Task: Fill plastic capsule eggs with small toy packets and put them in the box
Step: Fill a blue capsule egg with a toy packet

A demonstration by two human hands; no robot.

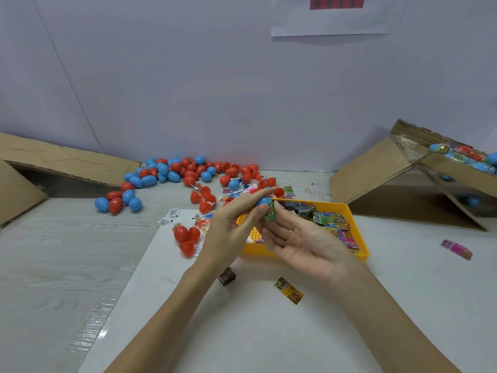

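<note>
Left of the shallow yellow plastic tray (pixel 360 254), a heap of loose red and blue plastic capsule eggs (pixel 188 170) lies on the table. Above the tray's left end, the left hand (pixel 231 232) pinches a blue capsule egg with a green printed wrap (pixel 266 208); the right hand (pixel 301 243) lies open-palmed, fingertips touching it. Apparent step: finishing one egg. Next: carry it right of the tray to the tilted cardboard box (pixel 376 179).

We find no legible text. Print on the yellow packet (pixel 288 290), the green label (pixel 269 211) and the white slips (pixel 169 217) is perhaps barcodes and lettering, too blurred to read.
</note>
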